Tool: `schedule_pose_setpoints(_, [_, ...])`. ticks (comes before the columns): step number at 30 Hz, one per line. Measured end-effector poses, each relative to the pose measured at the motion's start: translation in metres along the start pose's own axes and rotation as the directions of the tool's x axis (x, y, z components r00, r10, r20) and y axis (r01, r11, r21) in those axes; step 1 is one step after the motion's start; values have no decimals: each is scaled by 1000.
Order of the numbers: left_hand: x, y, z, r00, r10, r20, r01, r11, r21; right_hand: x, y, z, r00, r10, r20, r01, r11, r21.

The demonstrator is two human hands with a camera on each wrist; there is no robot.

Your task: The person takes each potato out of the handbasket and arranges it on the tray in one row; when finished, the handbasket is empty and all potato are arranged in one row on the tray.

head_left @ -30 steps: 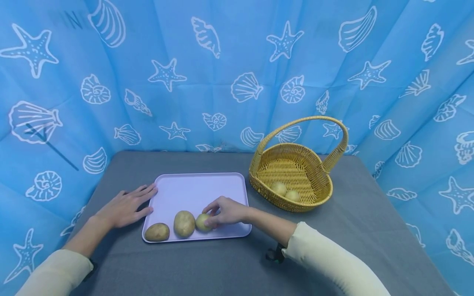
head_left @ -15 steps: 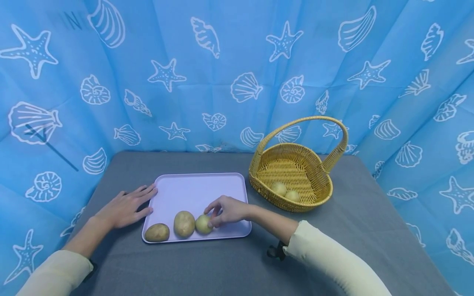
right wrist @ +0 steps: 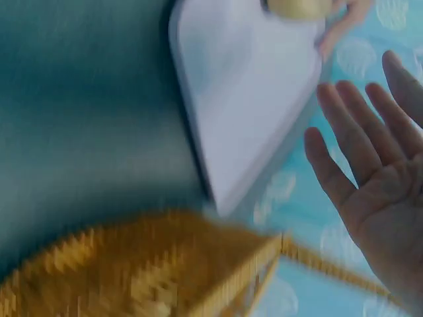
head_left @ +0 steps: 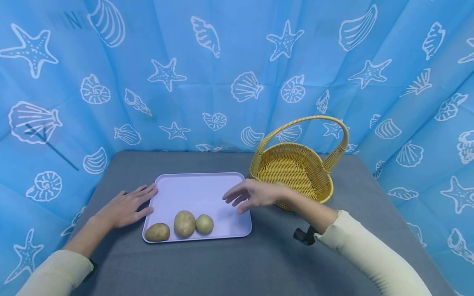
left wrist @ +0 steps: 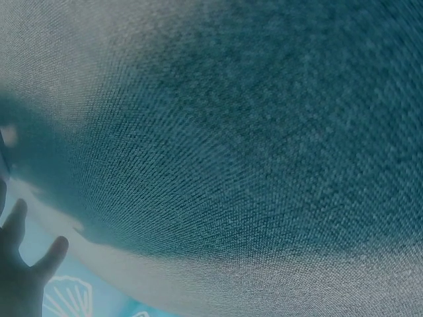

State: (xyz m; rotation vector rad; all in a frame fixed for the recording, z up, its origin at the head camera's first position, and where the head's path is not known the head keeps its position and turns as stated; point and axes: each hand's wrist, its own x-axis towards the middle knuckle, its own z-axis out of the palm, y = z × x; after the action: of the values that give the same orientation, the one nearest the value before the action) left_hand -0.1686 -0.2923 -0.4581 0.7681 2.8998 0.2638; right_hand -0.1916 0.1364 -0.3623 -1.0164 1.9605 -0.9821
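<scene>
A pale lilac tray (head_left: 198, 191) lies on the table. Along its near edge sit two brown potatoes, a smaller one (head_left: 157, 232) at the left corner and a larger one (head_left: 184, 224). A small round yellow-green vegetable (head_left: 204, 224) stands right beside the larger potato. My left hand (head_left: 125, 207) rests flat, fingertips at the tray's left rim. Over the tray's right edge hovers my right hand (head_left: 257, 193), fingers loosely spread, holding nothing; the right wrist view shows its bare palm (right wrist: 390, 205).
A yellow wicker basket (head_left: 292, 162) with a tall arched handle (head_left: 303, 119) stands right of the tray. My right hand and wrist hide most of the round vegetables in it. Behind the grey-covered table (head_left: 177, 267) hangs a blue seashell curtain (head_left: 222, 49).
My right hand has let go of the round vegetable, leaving it beside the larger potato, and has moved up and right toward the basket. The left hand has stayed put.
</scene>
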Motion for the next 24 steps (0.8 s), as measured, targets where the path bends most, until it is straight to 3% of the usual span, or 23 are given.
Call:
schedule_pose_setpoints(5, [1, -1, 1, 1000, 6, 0, -6, 1000, 8, -37, 6, -36, 998, 56, -30, -59, 992, -113])
schedule_pose_setpoints(14, [1, -2, 2, 1000, 4, 4, -4, 1000, 24, -87, 45, -81, 981, 174, -86, -165, 981, 103])
schedule_pose_setpoints(24, [1, -1, 1, 1000, 8, 4, -8, 1000, 20, -118, 74, -98, 937, 326, -124, -309, 941, 139])
